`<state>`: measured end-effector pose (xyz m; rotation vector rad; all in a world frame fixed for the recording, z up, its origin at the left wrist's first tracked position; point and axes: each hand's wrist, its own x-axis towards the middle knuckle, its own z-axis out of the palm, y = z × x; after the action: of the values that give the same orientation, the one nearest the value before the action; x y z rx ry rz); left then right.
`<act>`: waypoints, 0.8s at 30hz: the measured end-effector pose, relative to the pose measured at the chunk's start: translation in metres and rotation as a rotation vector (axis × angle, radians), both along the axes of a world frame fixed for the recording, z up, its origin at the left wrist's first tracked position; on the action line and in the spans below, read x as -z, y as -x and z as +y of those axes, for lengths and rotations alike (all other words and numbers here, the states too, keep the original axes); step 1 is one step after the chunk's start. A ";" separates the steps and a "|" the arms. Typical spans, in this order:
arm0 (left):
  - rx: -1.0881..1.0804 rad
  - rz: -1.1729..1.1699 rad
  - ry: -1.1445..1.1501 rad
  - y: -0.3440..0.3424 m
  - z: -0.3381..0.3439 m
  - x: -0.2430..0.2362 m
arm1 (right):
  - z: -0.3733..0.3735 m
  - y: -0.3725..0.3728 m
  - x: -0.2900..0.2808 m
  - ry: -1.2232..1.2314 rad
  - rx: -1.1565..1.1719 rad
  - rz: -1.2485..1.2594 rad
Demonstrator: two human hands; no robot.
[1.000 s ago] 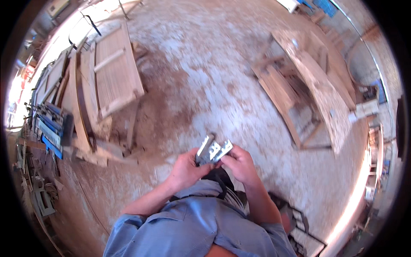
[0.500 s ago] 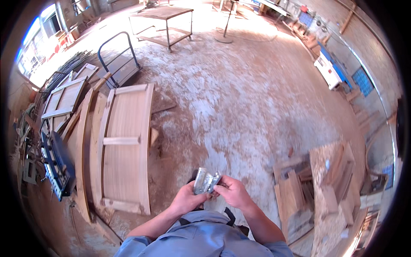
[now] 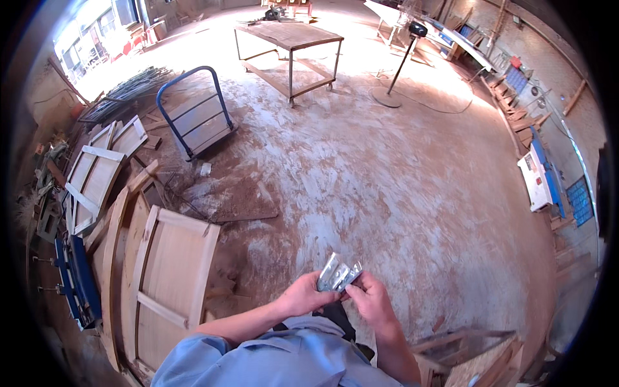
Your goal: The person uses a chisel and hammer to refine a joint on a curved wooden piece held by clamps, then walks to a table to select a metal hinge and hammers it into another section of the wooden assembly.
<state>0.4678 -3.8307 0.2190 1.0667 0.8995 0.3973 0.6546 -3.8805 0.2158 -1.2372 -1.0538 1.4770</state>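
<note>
In front of my body I hold a shiny, silvery packet (image 3: 333, 273) that looks like clear plastic around metal parts; glare hides exactly what is inside. My left hand (image 3: 305, 294) is closed on its left and lower side, thumb across the front. On the right edge, my right hand (image 3: 372, 299) pinches it between thumb and fingers. The packet is tilted, its upper edge rising above both hands. Beneath it lies the dusty, pale-streaked floor (image 3: 361, 219).
Wooden panelled doors (image 3: 169, 274) lean at the left, beside a blue clamp-like tool (image 3: 76, 280). A blue-handled platform trolley (image 3: 205, 122) and wheeled table (image 3: 296, 35) stand ahead. Wooden frames (image 3: 461, 342) sit at lower right; a white-and-blue machine (image 3: 538, 174) stands along the right wall.
My view has tilted up and swung, so the table and trolley sit lower and farther right in it. Both hands still hold the packet, which appears slightly farther right.
</note>
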 end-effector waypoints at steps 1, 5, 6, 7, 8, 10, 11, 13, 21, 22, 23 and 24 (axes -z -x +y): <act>0.013 0.033 0.103 -0.009 0.034 -0.010 | 0.038 -0.015 0.004 -0.015 -0.030 0.023; -0.178 0.011 0.068 -0.052 0.147 -0.012 | 0.181 -0.057 -0.005 0.008 -0.160 -0.012; -0.216 0.019 0.079 -0.056 0.175 -0.023 | 0.214 -0.062 -0.007 0.006 -0.191 -0.049; -0.280 0.050 0.070 -0.058 0.201 -0.026 | 0.251 -0.064 -0.017 0.012 -0.246 -0.064; -0.383 0.001 0.060 -0.058 0.223 -0.018 | 0.288 -0.060 -0.030 0.025 -0.308 -0.080; -0.536 -0.079 0.089 -0.060 0.272 -0.020 | 0.356 -0.055 -0.033 0.000 -0.400 0.035; -0.558 -0.062 0.085 -0.064 0.304 -0.028 | 0.386 -0.058 -0.028 0.046 -0.407 0.037; -0.612 -0.055 0.132 -0.061 0.364 -0.015 | 0.456 -0.050 -0.021 0.075 -0.445 0.060; -0.590 0.004 0.122 -0.025 0.602 0.006 | 0.693 -0.018 0.000 0.157 -0.450 0.112; -0.597 0.027 0.103 -0.019 0.629 0.004 | 0.723 -0.012 0.001 0.152 -0.453 0.130; -0.605 0.051 0.085 -0.013 0.658 0.003 | 0.753 -0.007 0.004 0.148 -0.457 0.148; -0.611 0.078 0.054 -0.005 0.688 0.003 | 0.785 0.001 0.007 0.130 -0.460 0.170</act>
<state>0.4723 -3.1431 0.2158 0.7443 1.2967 0.8351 0.6539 -3.0952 0.2090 -0.9712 -1.1917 1.9904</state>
